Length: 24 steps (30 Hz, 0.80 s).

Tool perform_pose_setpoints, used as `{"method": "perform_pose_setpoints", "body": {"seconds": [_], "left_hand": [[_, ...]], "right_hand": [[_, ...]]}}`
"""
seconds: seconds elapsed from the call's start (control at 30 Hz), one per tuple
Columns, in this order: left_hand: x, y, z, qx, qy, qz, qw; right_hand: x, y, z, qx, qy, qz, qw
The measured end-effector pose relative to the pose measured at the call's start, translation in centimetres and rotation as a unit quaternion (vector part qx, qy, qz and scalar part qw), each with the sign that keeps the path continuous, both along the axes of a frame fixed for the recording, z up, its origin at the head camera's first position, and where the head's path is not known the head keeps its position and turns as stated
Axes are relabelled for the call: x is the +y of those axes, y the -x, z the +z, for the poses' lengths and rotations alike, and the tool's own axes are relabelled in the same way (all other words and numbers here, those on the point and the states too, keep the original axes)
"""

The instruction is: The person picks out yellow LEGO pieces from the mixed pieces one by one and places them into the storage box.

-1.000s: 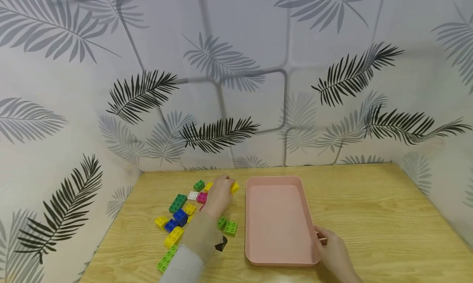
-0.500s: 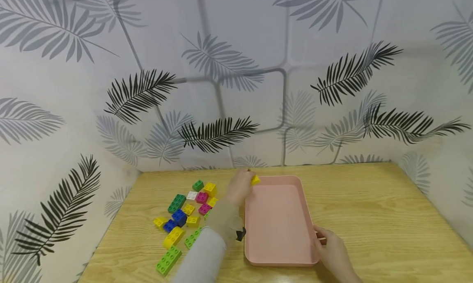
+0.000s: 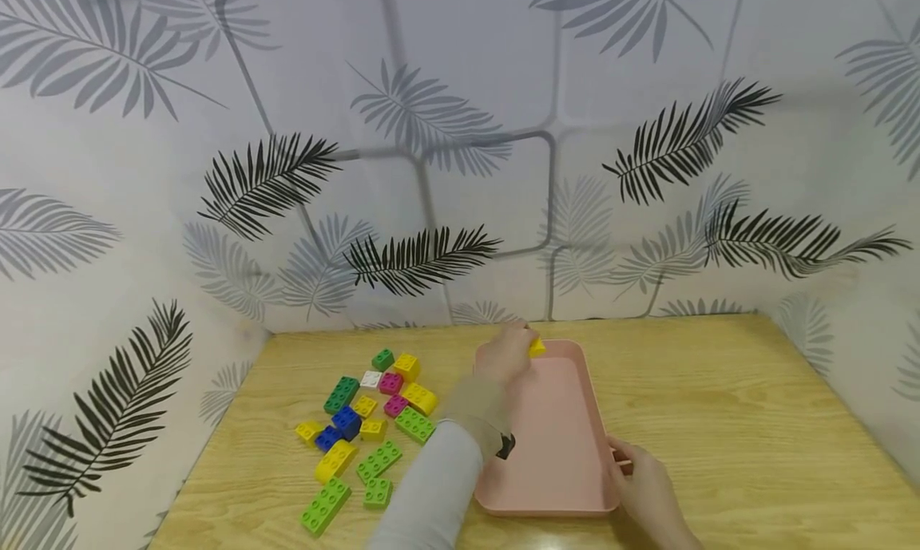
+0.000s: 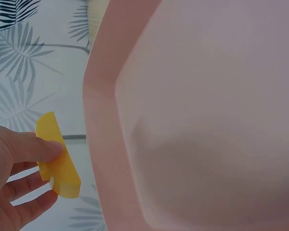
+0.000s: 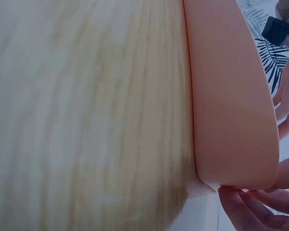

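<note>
The left hand point(image 3: 506, 350) shifts the yellow curved brick point(image 4: 66, 171) from the 10 o'clock side of the pink tray point(image 3: 553, 430) to its 12 o'clock rim; fingers pinch it, unreleased. The right hand point(image 3: 644, 484) grips the tray at 4 o'clock. Loose bricks point(image 3: 373, 430) remain at 9 o'clock.

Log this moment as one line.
Left hand: holds yellow block near far end of pink tray | right hand: holds tray's right edge | loose blocks: on wooden table, left of tray
</note>
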State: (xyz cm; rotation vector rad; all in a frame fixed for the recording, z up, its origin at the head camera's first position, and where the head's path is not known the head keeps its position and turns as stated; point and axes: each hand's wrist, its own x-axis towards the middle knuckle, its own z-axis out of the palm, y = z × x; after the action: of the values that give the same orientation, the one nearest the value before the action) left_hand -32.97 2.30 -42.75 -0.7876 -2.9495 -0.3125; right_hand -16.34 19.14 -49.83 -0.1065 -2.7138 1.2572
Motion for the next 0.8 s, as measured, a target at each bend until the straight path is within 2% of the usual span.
{"method": "perform_pose_setpoints", "body": {"seconds": [0.1, 0.17, 0.37, 0.53, 0.8], "left_hand": [[0.7, 0.2, -0.8, 0.019, -0.002, -0.034, 0.9992], [1.3, 0.3, -1.2, 0.019, 0.005, -0.041, 0.9990], [2.9, 0.0, -2.8, -0.020, 0.004, -0.018, 0.9996], [3.4, -0.1, -4.2, -0.001, 0.025, -0.010, 0.9996], [3.6, -0.4, -5.7, -0.028, 0.017, 0.010, 0.9994]], "right_hand": [[0.0, 0.0, 0.1, 0.007, -0.004, 0.001, 1.0000], [-0.1, -0.1, 0.1, 0.012, -0.006, 0.002, 0.9999], [-0.2, -0.2, 0.2, 0.013, 0.000, 0.001, 0.9999], [-0.2, -0.2, 0.2, 0.011, 0.002, 0.000, 0.9999], [-0.2, -0.3, 0.1, 0.025, 0.002, -0.008, 0.9997]]}}
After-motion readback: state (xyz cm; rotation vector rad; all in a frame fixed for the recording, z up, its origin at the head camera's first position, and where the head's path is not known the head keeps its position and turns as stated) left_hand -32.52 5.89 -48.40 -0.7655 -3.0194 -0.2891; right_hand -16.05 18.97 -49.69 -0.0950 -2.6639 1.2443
